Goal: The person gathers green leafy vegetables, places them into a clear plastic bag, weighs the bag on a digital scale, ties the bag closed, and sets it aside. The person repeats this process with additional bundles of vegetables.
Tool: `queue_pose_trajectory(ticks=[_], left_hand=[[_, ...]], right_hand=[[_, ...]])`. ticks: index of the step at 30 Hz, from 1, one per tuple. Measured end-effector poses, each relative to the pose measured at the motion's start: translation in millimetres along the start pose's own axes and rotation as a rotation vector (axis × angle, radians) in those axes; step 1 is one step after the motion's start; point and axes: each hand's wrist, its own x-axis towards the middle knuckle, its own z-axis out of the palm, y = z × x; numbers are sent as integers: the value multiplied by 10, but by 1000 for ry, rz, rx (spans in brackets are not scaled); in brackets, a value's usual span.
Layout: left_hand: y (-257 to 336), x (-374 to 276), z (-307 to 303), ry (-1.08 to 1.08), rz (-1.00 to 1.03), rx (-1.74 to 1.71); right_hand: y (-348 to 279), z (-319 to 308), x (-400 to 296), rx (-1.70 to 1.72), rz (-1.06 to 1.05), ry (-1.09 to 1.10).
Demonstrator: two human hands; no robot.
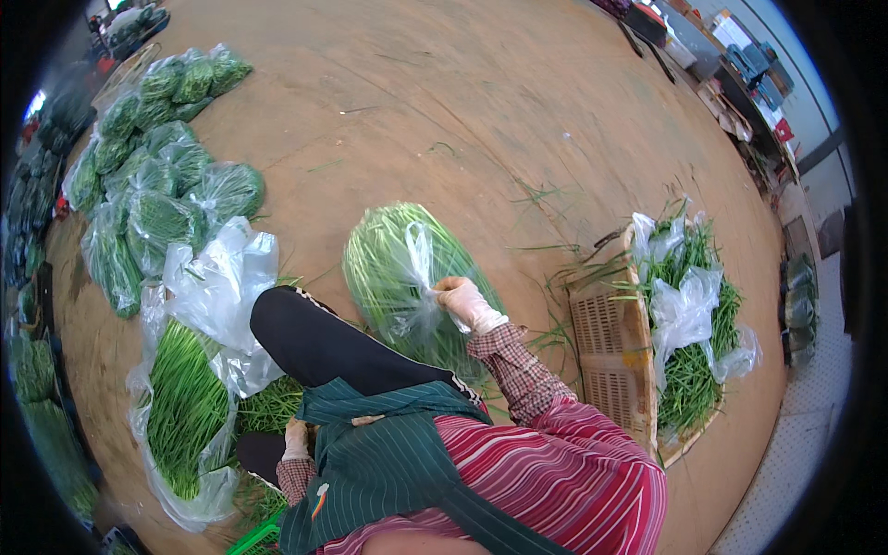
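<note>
My right hand [463,302], in a pale glove, pinches the gathered neck of a clear plastic bag [388,277] packed with long green stalks, possibly garlic chives. The bag lies on the floor in front of my knee, and a loop of twisted plastic stands up at its neck. Low by my lap is my left hand [297,438], also gloved; the apron covers its fingers, so what it holds is hidden. Near it, loose green stalks [267,409] lie between my legs. To the left, an open plastic bag [225,479] surrounds a bundle of green stalks [180,409].
Crumpled clear plastic bags [222,277] lie beside my knee. Behind them are several filled bags [163,215] in a heap. On the right stands a plastic crate [607,354] of green scraps and plastic. Cluttered shelving [753,104] lines the far right wall.
</note>
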Motion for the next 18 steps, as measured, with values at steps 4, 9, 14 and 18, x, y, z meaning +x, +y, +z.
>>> queue_pose_trajectory(ticks=[4,9,14,18], left_hand=[[-768,764,-913,-92,203,-24],[-25,-23,-45,69,70,83],[11,-103,-63,115,37,-49],[118,-212,2,140,-20,65]], right_hand=[[338,302,394,-556,-78,-37],[590,218,275,-698,-44,-21],[174,399,219,-827,-99,150],[103,456,330,-778,-57,260]])
